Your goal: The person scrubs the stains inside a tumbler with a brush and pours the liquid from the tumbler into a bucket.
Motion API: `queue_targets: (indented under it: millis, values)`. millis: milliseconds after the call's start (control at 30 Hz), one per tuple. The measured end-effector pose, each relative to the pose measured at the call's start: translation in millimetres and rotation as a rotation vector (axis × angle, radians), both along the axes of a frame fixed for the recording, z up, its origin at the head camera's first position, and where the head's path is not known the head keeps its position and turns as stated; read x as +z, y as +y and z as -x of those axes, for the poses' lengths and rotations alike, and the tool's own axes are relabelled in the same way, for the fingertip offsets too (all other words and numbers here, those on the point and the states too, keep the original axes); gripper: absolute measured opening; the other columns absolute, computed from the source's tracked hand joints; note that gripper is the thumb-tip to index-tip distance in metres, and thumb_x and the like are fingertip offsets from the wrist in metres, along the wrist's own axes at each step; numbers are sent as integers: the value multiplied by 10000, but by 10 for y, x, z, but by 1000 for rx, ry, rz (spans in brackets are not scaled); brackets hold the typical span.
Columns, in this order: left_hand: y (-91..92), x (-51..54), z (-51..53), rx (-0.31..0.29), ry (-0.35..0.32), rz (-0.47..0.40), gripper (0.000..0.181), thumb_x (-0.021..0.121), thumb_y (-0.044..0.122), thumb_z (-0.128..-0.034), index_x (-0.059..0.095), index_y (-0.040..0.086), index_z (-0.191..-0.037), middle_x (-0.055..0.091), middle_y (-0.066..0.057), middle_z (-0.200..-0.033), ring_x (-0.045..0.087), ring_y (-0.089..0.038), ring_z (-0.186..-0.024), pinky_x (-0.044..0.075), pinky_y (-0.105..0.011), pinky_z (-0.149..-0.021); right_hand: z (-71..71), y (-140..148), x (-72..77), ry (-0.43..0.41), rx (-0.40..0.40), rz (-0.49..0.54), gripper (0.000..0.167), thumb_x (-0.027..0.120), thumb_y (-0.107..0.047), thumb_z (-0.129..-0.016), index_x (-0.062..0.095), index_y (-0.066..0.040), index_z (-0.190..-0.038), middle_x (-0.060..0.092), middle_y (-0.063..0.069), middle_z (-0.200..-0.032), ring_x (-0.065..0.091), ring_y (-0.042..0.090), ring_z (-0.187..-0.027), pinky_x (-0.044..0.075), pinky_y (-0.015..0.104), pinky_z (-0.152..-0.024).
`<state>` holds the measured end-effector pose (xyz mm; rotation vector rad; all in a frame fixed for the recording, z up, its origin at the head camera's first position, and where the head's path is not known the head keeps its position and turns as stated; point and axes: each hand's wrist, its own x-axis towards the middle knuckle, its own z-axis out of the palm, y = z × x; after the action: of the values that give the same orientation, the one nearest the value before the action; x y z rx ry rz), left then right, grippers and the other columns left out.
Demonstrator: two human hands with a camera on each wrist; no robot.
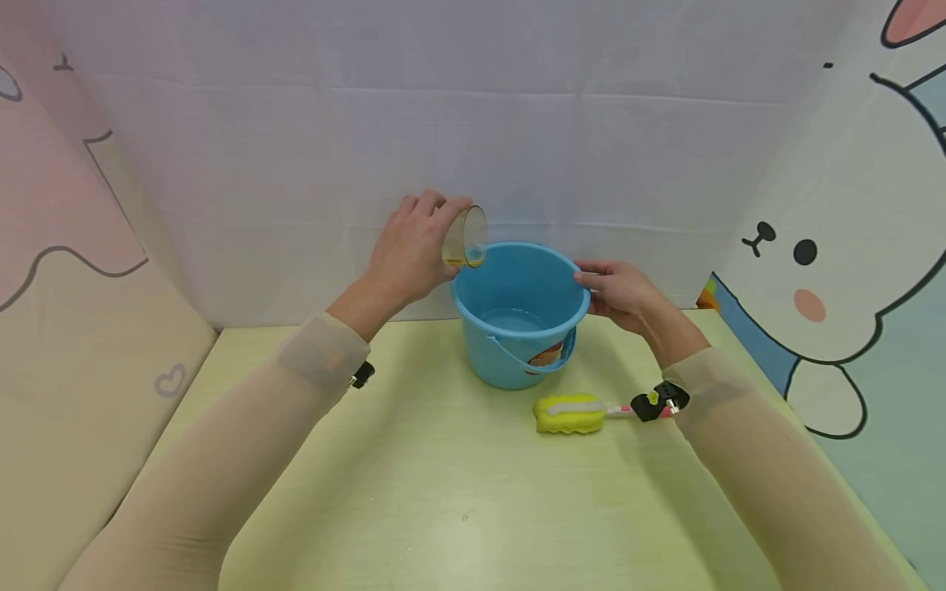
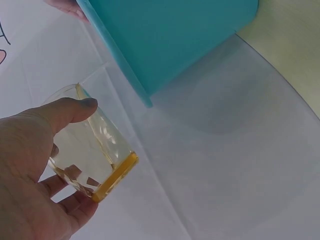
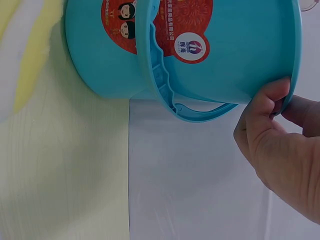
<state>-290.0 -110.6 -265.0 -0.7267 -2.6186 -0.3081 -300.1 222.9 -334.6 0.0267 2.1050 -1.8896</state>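
Observation:
My left hand [image 1: 410, 250] grips a clear, amber-tinted glass cup [image 2: 90, 142] round its side. The cup is tipped sideways, its mouth turned toward a blue bucket [image 1: 489, 351], at the upper left of the rim in the head view. In the left wrist view the cup's thick base looks amber. My right hand [image 1: 624, 297] pinches the bucket's right rim, thumb on one side and fingers on the other in the right wrist view. The bucket stands upright on the table; its bottom looks wet or shiny, perhaps a little water. Its handle [image 3: 159, 80] hangs down in front of a red label.
A yellow sponge brush [image 1: 569, 414] with a pale stripe lies in front of the bucket, its handle partly behind the right wrist camera. The pale table [image 1: 414, 492] meets a white cloth wall [image 1: 296, 164] at the back. Cartoon-printed panels stand left and right.

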Motion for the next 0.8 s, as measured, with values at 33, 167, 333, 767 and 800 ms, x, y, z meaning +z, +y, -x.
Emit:
queue_targets:
  millis: [33, 167, 333, 767, 800]
  values:
    - [0, 0, 0, 0, 1, 2, 903, 948, 227, -810, 479, 178, -1580, 548, -153, -1413, 499, -389, -1282, 479, -528, -1054, 0, 0, 1, 0, 0, 0, 581, 526, -199, -1133, 329, -29, -1652, 464, 214, -1578, 672, 244, -1145, 586, 328, -964]
    - [1, -6, 3, 1, 3, 11, 902, 944, 238, -818, 473, 180, -1585, 546, -153, -1415, 499, -387, -1279, 482, -521, -1051, -1, 0, 4, -1, 2, -1, 582, 527, -200, -1133, 327, -33, -1654, 460, 211, -1582, 667, 249, -1151, 586, 327, -959]
    - [2, -15, 10, 0, 5, 12, 896, 943, 240, -819, 478, 179, -1582, 548, -154, -1408, 499, -392, -1274, 490, -518, -1041, -4, -3, 9, -4, -2, -9, 584, 531, -204, -1132, 331, -37, -1654, 464, 207, -1582, 659, 262, -1168, 583, 333, -969]
    - [5, -21, -8, -4, 13, 29, 898, 943, 235, -821, 476, 171, -1585, 547, -148, -1401, 496, -389, -1276, 480, -517, -1047, -8, 0, 5, 2, -3, -11, 577, 540, -209, -1130, 350, -35, -1646, 477, 211, -1563, 667, 253, -1138, 587, 324, -951]
    - [5, -21, -9, -4, 13, 30, 898, 942, 235, -822, 475, 172, -1585, 546, -147, -1401, 494, -388, -1275, 481, -515, -1045, -8, 1, 4, 3, -2, -11, 577, 540, -209, -1129, 350, -35, -1646, 477, 213, -1563, 666, 257, -1142, 587, 324, -951]
